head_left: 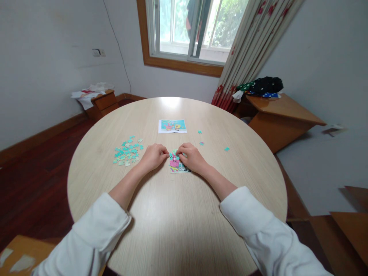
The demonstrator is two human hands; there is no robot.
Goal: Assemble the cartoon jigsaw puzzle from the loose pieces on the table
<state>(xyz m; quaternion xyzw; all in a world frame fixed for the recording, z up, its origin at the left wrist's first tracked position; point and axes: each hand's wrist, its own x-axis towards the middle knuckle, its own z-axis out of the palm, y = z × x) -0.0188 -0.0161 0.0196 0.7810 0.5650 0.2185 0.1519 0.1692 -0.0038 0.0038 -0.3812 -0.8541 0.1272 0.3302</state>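
A partly assembled jigsaw puzzle [174, 163] lies flat on the round table [172, 214], showing a pink cartoon figure on a turquoise ground. At its upper left edge is my left hand [155, 155], thumb and fingertips pinched together; whatever they hold is too small to make out. My right hand [192, 157] reaches over the upper right part of the puzzle with bent fingers closed near its surface. Those fingers cover part of the puzzle and hide what is between them. To the left of my left hand spreads a pile of loose jigsaw pieces [126, 151], mostly turquoise.
Beyond the puzzle lies a reference picture [172, 126] with cartoon figures. Several single pieces lie to the right, among them a turquoise piece [227, 149] and a pinkish piece [201, 143]. A wooden cabinet [283, 115] with cloths on top stands behind the table at right.
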